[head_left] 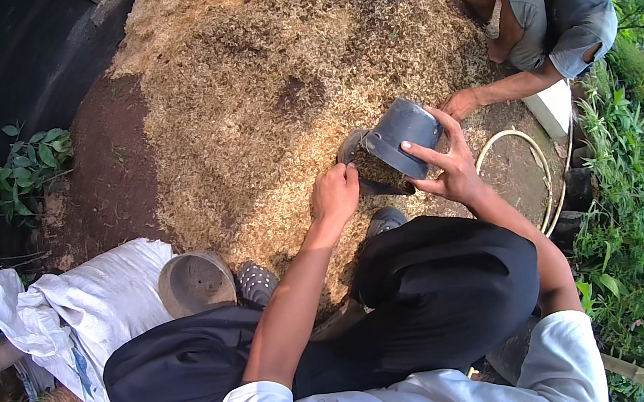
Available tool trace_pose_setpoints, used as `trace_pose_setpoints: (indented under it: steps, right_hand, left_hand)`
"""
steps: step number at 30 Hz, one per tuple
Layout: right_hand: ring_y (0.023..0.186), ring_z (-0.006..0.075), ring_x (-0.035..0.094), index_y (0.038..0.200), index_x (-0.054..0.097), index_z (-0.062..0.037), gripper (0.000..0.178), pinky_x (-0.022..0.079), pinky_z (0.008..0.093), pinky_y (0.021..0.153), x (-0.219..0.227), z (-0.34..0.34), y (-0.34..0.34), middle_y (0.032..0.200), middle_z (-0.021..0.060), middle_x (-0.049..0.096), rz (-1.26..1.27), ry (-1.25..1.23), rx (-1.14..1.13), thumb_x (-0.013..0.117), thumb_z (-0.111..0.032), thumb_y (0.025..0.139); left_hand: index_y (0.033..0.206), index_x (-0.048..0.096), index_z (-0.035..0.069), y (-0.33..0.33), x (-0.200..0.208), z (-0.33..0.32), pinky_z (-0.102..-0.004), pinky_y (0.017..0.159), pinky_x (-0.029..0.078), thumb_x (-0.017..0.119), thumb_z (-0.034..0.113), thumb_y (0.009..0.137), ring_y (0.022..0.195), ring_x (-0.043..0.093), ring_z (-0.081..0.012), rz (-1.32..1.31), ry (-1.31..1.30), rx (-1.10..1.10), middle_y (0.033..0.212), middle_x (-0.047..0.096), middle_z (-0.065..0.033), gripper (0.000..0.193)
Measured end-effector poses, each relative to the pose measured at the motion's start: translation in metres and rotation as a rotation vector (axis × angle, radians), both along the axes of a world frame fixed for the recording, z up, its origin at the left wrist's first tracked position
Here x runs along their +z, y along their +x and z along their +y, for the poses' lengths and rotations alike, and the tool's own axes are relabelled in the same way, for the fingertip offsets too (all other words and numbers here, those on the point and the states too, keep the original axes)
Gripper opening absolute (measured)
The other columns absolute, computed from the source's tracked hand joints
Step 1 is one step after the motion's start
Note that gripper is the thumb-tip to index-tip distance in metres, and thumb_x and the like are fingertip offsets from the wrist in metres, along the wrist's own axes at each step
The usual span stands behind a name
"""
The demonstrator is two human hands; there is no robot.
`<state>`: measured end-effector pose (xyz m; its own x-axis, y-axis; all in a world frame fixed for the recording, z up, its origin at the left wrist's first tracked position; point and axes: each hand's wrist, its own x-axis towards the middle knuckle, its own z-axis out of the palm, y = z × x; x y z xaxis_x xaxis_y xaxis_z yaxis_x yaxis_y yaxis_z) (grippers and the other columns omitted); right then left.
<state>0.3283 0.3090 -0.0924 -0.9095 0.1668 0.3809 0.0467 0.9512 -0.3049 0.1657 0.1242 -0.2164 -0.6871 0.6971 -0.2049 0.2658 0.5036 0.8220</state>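
My right hand (455, 163) grips a black plant pot (405, 130), its fingers spread around the pot's side and rim. The pot is tipped, with its mouth facing down and to the left. Just left of it, my left hand (336, 196) is closed, its knuckles up. What those fingers hold is hidden, though a grey rounded edge (349, 146) shows right above them. Between my hands, under the tipped pot, is some dark, crumbly material. A wide layer of pale brown husk-like material (257, 110) covers the ground in front of me.
Beside my left shoe stands an empty round pot (196, 281), next to a white woven sack (113, 289). At the far right a co-worker (576, 26) squats, one hand reaching down behind my pot. A pale hose (538, 158) curves near a white block (550, 111); green plants (635, 210) line the right.
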Motion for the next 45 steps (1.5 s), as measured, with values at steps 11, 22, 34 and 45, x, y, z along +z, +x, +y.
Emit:
trace_pose_setpoints:
  steps: [11,22,34,45]
  right_hand:
    - [0.137,0.047,0.055,0.137,0.074,-0.0263,0.068,0.051,0.0564,0.11,0.033,0.013,-0.072,0.159,0.0251,0.042,0.071,-0.309,0.045,0.092,-0.032,0.072]
    - [0.138,0.0376,0.059,0.159,0.05,-0.0091,0.096,0.047,0.0463,0.117,-0.042,-0.048,-0.247,0.149,0.0235,0.06,-0.307,-1.18,-0.278,0.07,-0.073,0.089]
    - [0.098,0.0496,0.073,0.132,0.065,0.0021,0.056,0.058,0.0542,0.092,-0.046,0.001,0.016,0.1,0.0336,0.074,-0.71,-0.365,-0.713,0.072,-0.04,0.096]
    - [0.075,0.0533,0.068,0.087,0.07,0.0059,0.039,0.056,0.0599,0.07,-0.075,0.0,-0.018,0.075,0.0307,0.068,-0.549,-0.22,-0.593,0.057,-0.025,0.106]
  left_hand:
    - [0.086,0.068,-0.003,0.005,-0.004,-0.001,-0.0478,0.061,0.056,0.054,0.03,0.109,0.054,0.071,-0.0328,-0.047,0.011,0.063,0.062,0.067,-0.0208,0.042]
    - [0.086,0.063,-0.001,0.011,-0.003,-0.003,-0.0425,0.055,0.055,0.055,0.03,0.109,0.05,0.07,-0.0274,-0.117,0.014,0.094,0.06,0.065,-0.0168,0.04]
    - [0.088,0.064,0.002,0.008,0.027,0.006,-0.0536,0.059,0.053,0.052,0.03,0.108,0.06,0.07,-0.0379,0.093,-0.137,0.04,0.062,0.066,-0.0186,0.036]
    - [0.097,0.071,0.001,-0.032,0.027,-0.001,-0.0515,0.057,0.052,0.052,0.027,0.11,0.053,0.064,-0.0348,0.064,-0.173,-0.15,0.063,0.066,-0.0173,0.035]
